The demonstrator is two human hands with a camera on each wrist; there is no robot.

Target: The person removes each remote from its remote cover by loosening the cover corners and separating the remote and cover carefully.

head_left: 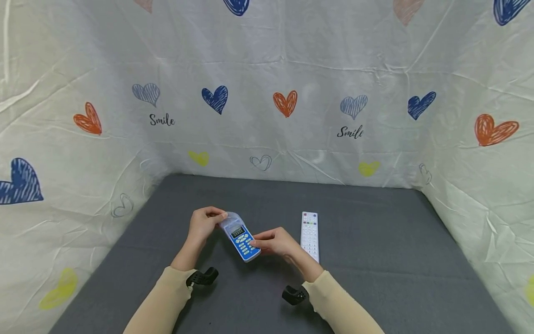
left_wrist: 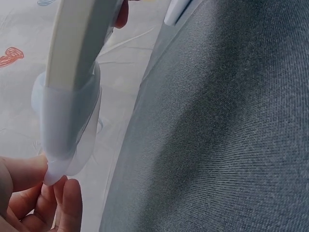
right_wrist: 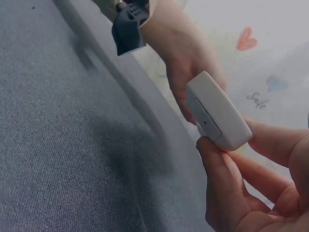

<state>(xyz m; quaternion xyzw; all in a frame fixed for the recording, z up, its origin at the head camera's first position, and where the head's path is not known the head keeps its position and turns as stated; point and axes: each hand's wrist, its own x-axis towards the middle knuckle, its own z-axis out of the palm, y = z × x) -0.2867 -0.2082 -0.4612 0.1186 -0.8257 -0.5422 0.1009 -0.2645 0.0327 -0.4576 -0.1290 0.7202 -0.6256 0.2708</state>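
Blue remote (head_left: 244,241) held above the tabletop (head_left: 375,232): left hand (head_left: 203,223) pinches its clear sleeve (head_left: 231,220), right hand (head_left: 275,241) grips its lower end.

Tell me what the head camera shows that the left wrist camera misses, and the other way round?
Only the head view shows the blue remote's keypad face, the right hand gripping its near end, the white remote lying apart on the grey table, and the heart-printed cloth all around. Only the left wrist view shows the blue remote's pale side edge close up, with the translucent sleeve wrapped round its end and the left hand's fingertips pinching the sleeve's tip. Both show the left hand at that sleeve, the grey table and some of the cloth.
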